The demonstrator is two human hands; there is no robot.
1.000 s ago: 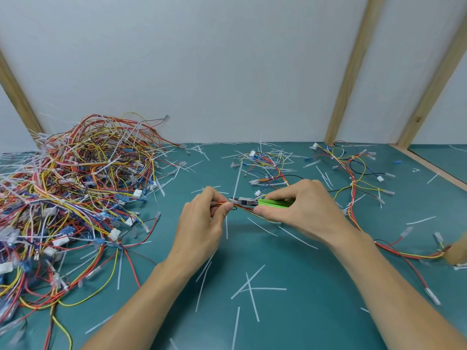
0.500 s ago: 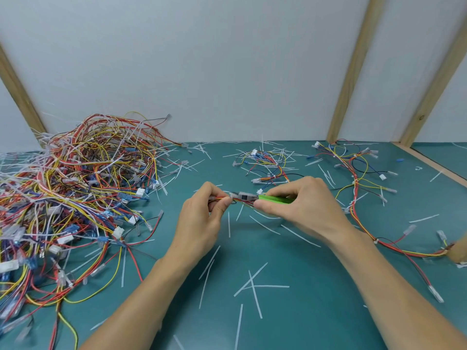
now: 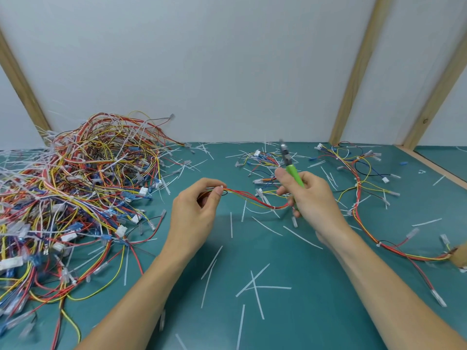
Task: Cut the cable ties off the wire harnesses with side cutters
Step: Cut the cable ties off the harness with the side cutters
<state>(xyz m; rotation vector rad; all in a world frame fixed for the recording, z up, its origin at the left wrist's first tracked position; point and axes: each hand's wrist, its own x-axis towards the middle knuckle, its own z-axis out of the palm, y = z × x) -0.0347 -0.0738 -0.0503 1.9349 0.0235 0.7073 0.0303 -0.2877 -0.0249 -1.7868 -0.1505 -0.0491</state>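
My left hand [image 3: 194, 210] pinches one end of a thin wire harness [image 3: 252, 199] of red, yellow and orange wires, which sags to the right toward my other hand. My right hand [image 3: 312, 198] grips the green-handled side cutters [image 3: 293, 170], their grey jaws pointing up and away, clear of the wires. The harness's right end reaches the lower fingers of that hand; whether they hold it is hidden. A small white cable tie [image 3: 273, 207] is still around the harness near its right end.
A big tangled heap of harnesses [image 3: 75, 193] fills the left of the green table [image 3: 278, 311]. A smaller bundle [image 3: 262, 160] lies behind my hands, and loose harnesses [image 3: 364, 193] trail along the right. Several cut white tie pieces [image 3: 255, 281] litter the surface.
My right hand swung the cutters from lying across the harness to pointing upward and moved right. My hands drew apart, stretching the harness out between them.
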